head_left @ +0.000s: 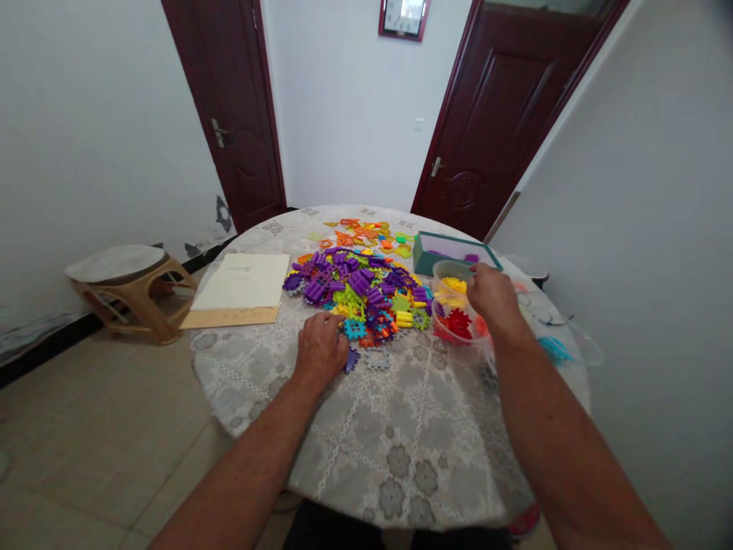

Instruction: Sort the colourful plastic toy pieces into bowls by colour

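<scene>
A pile of colourful plastic pieces, mostly purple, lies mid-table. At its near left edge rests my left hand, fingers curled toward the pieces; what they hold, if anything, is hidden. A dark purple piece lies beside that hand, and a grey square piece is to its right. My right hand is over the right side of a clear tub with yellow pieces, its fingers together and their contents too small to make out. Nearer me stands a clear tub with red pieces.
Behind the tubs is a green box with purple pieces. Blue pieces lie in a clear container at the right. Cream sheets lie at the left. Orange pieces spread behind the pile. A stool stands left.
</scene>
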The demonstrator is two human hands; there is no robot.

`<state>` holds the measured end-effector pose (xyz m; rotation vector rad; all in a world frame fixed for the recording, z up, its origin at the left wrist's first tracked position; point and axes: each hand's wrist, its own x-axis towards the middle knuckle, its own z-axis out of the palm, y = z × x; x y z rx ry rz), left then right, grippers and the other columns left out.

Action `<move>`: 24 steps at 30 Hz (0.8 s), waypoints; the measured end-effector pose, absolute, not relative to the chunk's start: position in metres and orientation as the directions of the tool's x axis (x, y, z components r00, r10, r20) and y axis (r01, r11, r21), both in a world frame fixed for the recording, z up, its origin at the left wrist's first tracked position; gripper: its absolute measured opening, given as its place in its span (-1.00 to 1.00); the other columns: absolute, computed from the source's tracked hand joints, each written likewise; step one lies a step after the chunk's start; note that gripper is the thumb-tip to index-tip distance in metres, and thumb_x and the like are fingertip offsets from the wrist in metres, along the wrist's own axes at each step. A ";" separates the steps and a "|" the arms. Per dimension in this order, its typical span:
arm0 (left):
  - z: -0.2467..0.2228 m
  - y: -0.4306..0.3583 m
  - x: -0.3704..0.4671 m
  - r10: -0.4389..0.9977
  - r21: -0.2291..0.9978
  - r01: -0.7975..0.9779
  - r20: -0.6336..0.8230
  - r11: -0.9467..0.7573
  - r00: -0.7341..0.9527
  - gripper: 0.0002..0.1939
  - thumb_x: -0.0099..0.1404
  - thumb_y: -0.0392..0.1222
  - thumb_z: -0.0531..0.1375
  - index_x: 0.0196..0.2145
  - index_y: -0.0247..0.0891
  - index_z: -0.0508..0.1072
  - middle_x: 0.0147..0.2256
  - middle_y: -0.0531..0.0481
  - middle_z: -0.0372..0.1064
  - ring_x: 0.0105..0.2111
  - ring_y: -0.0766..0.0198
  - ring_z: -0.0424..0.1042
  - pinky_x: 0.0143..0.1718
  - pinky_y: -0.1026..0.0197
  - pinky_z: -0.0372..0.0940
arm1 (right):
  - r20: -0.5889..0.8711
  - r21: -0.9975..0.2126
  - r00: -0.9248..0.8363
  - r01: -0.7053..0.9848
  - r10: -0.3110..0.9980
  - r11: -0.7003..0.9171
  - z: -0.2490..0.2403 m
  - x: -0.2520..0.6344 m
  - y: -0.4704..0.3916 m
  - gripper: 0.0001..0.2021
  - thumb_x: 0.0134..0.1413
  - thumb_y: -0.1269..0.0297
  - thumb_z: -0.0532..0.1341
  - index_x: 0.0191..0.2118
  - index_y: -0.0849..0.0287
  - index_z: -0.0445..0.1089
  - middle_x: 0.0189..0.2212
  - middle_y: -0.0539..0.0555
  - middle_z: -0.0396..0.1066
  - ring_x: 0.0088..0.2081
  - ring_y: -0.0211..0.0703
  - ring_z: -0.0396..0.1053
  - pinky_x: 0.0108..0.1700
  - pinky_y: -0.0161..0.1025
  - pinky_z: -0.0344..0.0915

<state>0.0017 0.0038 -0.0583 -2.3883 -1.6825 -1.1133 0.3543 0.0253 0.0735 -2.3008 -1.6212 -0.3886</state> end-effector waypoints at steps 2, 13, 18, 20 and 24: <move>-0.058 0.004 0.002 0.826 0.374 0.828 0.535 -0.417 0.175 -0.62 0.25 -0.34 0.19 0.02 -0.20 0.54 0.00 -0.18 0.44 0.04 -0.01 0.40 0.11 -0.07 0.32 | 0.372 -0.091 0.307 0.951 0.876 -0.295 0.072 0.351 0.020 -0.61 0.33 0.40 0.06 0.15 0.32 0.49 -0.02 0.37 0.57 0.03 0.15 0.53 0.07 -0.08 0.35; -0.058 0.006 0.003 0.841 0.326 0.849 0.494 -0.415 0.222 -0.69 0.33 -0.27 0.21 -0.01 -0.13 0.60 -0.01 -0.16 0.45 0.02 0.00 0.40 0.08 -0.08 0.35 | 0.289 -0.300 -0.089 0.937 0.953 0.178 0.044 0.276 -0.027 -0.67 0.32 0.35 0.12 0.12 0.19 0.48 0.01 0.22 0.56 0.03 0.00 0.50 0.11 -0.13 0.35; -0.060 0.006 0.003 0.819 0.331 0.825 0.517 -0.458 0.247 -0.67 0.33 -0.29 0.23 0.02 -0.09 0.58 0.04 -0.16 0.46 0.06 -0.03 0.39 0.09 -0.12 0.35 | 0.226 -0.286 -0.261 0.903 0.939 0.320 -0.011 0.234 -0.034 -0.45 0.23 0.48 0.17 0.32 0.10 0.31 0.36 0.24 0.22 0.27 0.05 0.31 0.22 -0.07 0.31; -0.061 0.007 0.004 0.820 0.333 0.821 0.511 -0.464 0.256 -0.67 0.33 -0.29 0.23 0.01 -0.08 0.58 0.05 -0.15 0.46 0.08 -0.04 0.38 0.10 -0.12 0.34 | 0.199 -0.288 -0.265 0.904 0.943 0.315 -0.024 0.228 -0.032 -0.46 0.25 0.49 0.13 0.32 0.09 0.32 0.36 0.23 0.22 0.24 0.05 0.34 0.21 -0.08 0.31; -0.059 0.006 0.004 0.820 0.352 0.807 0.509 -0.475 0.261 -0.71 0.34 -0.30 0.21 -0.01 -0.11 0.57 0.02 -0.14 0.48 0.07 -0.02 0.39 0.10 -0.09 0.33 | 0.220 -0.349 -0.253 0.882 0.942 0.318 -0.034 0.227 -0.030 -0.58 0.31 0.44 0.09 0.22 0.14 0.41 0.20 0.25 0.36 0.11 0.01 0.42 0.12 -0.14 0.35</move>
